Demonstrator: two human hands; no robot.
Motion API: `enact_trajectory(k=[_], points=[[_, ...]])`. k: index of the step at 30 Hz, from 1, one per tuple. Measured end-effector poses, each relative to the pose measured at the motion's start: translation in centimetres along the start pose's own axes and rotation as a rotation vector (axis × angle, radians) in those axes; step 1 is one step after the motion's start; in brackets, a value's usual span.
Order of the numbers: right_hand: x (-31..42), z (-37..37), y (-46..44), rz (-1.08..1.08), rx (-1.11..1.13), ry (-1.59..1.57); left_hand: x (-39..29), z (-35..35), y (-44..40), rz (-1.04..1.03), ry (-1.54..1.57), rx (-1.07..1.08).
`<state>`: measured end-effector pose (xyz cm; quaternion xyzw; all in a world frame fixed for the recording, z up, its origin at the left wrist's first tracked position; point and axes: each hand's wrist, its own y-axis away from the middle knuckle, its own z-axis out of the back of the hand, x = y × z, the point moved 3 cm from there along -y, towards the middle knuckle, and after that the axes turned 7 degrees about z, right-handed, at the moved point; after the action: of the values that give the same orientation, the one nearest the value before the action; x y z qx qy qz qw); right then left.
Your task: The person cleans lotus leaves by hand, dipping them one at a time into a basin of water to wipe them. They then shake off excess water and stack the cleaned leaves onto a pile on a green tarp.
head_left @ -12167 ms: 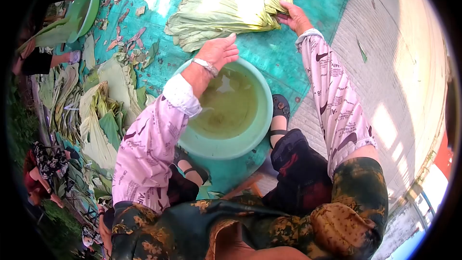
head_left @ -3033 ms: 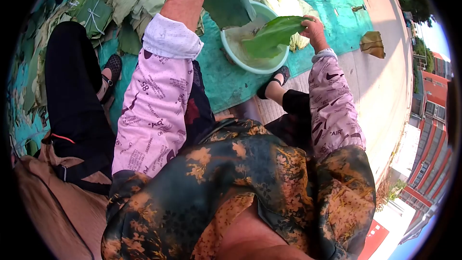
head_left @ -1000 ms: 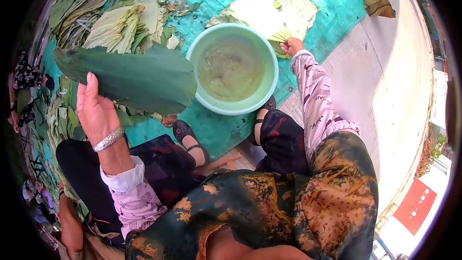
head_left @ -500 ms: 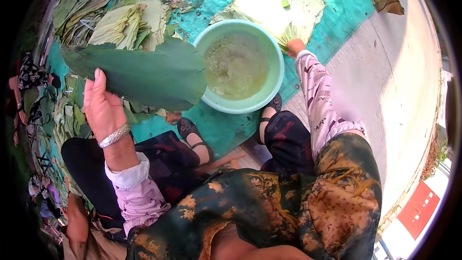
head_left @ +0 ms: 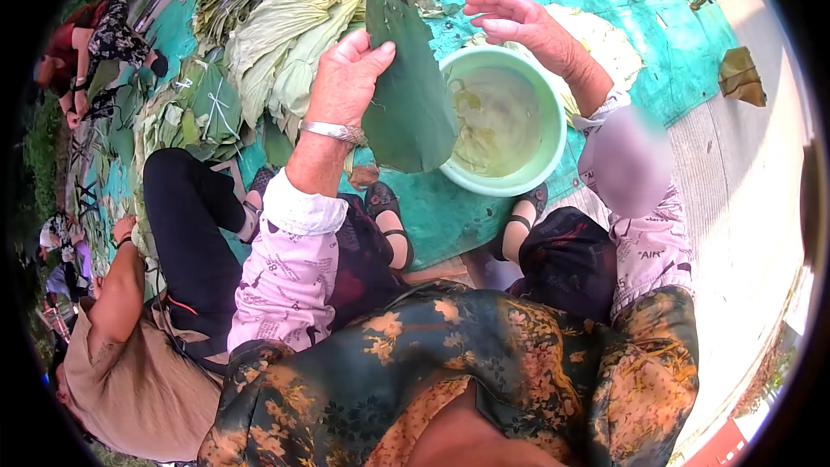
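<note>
My left hand [head_left: 341,86] pinches a large dark green leaf [head_left: 405,91] between thumb and fingers near its left edge. The leaf hangs upright beside a pale green basin [head_left: 556,125], covering part of its left rim. Cloudy water [head_left: 506,125] with pale bits fills much of the basin. My right hand [head_left: 540,35] is raised over the basin's far rim, fingers stretched out and holding nothing. Behind it, partly hidden, lies a spread of pale leaves [head_left: 605,43].
Green tarp [head_left: 674,60] covers the ground. Left of the basin lie a heap of pale leaves [head_left: 294,35] and a tied leaf bundle [head_left: 214,104]. A person in a tan top [head_left: 156,389] sits close at left; another person [head_left: 86,43] bends farther off. A folded brown leaf [head_left: 742,78] lies right.
My left hand has moved right, and the leaf has swung from lying crosswise to upright. My right hand has let go of the pale leaves and opened. The view has shifted left.
</note>
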<state>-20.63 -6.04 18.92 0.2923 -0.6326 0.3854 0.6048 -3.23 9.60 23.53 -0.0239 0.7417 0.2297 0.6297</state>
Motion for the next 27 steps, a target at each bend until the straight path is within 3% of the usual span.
enact_trajectory(k=[1, 4, 6, 9, 11, 12, 15, 17, 19, 22, 25, 27], points=[[2.0, -2.1, -0.7, 0.055, 0.060, -0.077, 0.1, -0.4, 0.1, 0.014, -0.032, 0.039], [4.0, -5.7, -1.6, -0.117, 0.222, -0.039, 1.4, -0.7, -0.6, -0.051, -0.189, 0.127], [3.0, -5.6, -1.6, -0.136, 0.141, 0.035, 1.4, -0.3, -0.6, -0.064, -0.474, 0.139], [0.4, -3.6, -1.4, -0.039, -0.100, 0.155, 1.3, 1.6, -0.9, -0.278, -0.787, -0.096], [-1.1, -1.9, -0.1, 0.030, -0.175, 0.086, 0.4, 1.9, 0.0, -0.263, -0.707, -0.121], [-1.5, -1.0, 0.7, 0.074, -0.183, 0.385, 0.1, 2.1, 0.3, -0.258, -0.679, -0.131], [-7.1, -0.5, 3.2, 0.065, -0.250, 0.420, -0.3, 1.6, 0.9, -0.297, -0.577, -0.148], [-10.8, -1.6, 5.2, -0.038, -0.119, 0.499, -0.5, 1.1, 1.3, -0.304, -0.527, -0.147], [-15.7, -2.7, 8.0, 0.046, 0.098, 0.796, -0.4, 0.8, 1.7, -0.275, -0.502, -0.140], [-21.7, -3.9, 11.7, -0.007, 0.426, 0.991, -0.8, 0.2, 2.3, -0.235, -0.505, -0.125], [-24.0, -4.1, 13.7, -0.011, 0.573, 1.182, -1.2, -0.6, 2.9, -0.208, -0.518, -0.114], [-25.5, -3.7, 14.3, -0.032, 0.522, 1.284, -1.2, -0.8, 2.9, -0.186, -0.529, -0.115]])
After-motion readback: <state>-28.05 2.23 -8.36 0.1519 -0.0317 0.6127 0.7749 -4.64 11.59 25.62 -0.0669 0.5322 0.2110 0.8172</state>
